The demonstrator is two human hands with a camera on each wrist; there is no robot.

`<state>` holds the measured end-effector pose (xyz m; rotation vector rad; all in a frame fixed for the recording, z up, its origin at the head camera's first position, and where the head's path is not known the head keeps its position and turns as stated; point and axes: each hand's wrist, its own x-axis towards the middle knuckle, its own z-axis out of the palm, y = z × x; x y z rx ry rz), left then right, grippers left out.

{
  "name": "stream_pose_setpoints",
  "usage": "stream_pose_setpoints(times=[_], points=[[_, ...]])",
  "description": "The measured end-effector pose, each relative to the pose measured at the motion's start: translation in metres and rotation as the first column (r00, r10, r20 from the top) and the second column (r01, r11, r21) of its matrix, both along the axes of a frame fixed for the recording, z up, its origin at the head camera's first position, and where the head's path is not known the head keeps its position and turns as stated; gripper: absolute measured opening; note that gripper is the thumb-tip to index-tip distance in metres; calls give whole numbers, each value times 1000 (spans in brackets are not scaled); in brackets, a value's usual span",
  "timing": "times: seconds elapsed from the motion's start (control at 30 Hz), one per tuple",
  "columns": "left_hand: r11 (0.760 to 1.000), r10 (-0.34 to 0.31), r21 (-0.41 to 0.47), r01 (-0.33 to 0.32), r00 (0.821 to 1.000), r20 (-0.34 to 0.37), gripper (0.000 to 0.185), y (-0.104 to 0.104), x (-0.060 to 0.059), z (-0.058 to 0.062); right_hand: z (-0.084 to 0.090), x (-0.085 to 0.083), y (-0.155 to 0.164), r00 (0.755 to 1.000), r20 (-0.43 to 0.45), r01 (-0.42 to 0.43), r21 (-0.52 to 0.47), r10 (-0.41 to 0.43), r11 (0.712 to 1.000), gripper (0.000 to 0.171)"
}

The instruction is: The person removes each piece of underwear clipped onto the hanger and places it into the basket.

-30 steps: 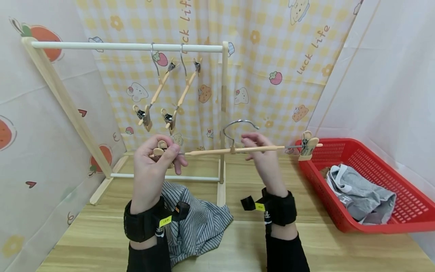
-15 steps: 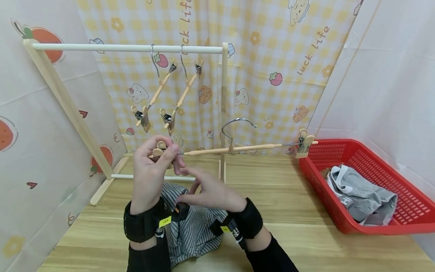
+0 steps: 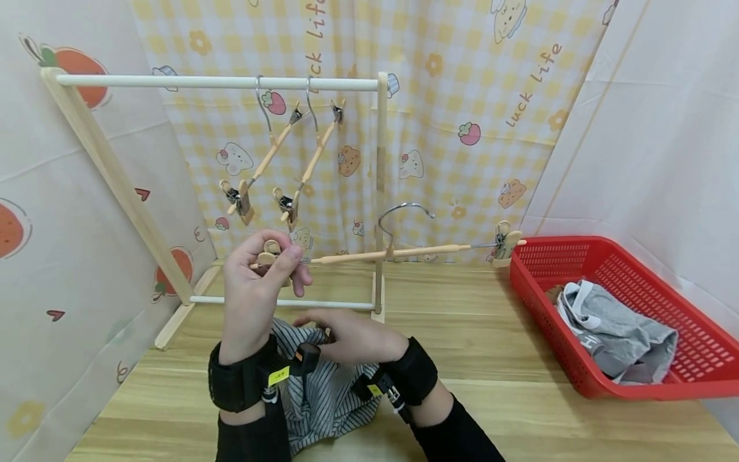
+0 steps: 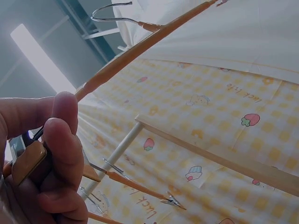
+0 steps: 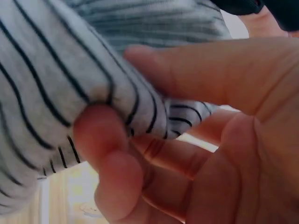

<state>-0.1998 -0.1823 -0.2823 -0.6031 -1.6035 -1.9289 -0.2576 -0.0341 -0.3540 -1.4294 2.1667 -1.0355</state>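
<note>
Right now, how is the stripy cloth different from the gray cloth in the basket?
The stripy cloth has thin dark lines on pale fabric; the gray cloth is plain gray with a white edge. The stripy cloth lies on the wooden table, while the gray cloth sits in the red basket. The right hand pinches the stripy cloth; no hand touches the gray one. Both are crumpled.

"Luck Life" on checked curtain (image 3: 462, 96)
</note>
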Motion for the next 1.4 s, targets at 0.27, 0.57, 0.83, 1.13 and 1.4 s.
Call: stream_pose_setpoints(times=[0.27,0.57,0.83,1.13,1.4], points=[[1000,-1,-7,1,1000,-2,8,0,-1,0,5,-14,22,998,60,14,-32,-12,999,27],[1000,-5,10,5,1000,-4,8,-1,-1,0,14,-28,62,988,115,113,-105,-101,988,26],[1000,-17,21,17,1000,-6,8,0,-1,0,22,-34,93,977,147,179,-178,-154,968,19],[999,-20,26,20,1000,-12,9,0,-1,-1,17,-46,128,945,151,321,-244,-291,915,17],[1000,10,6,-10,1000,-4,10,-1,-2,-2,16,-52,165,849,99,528,-212,-519,823,12]])
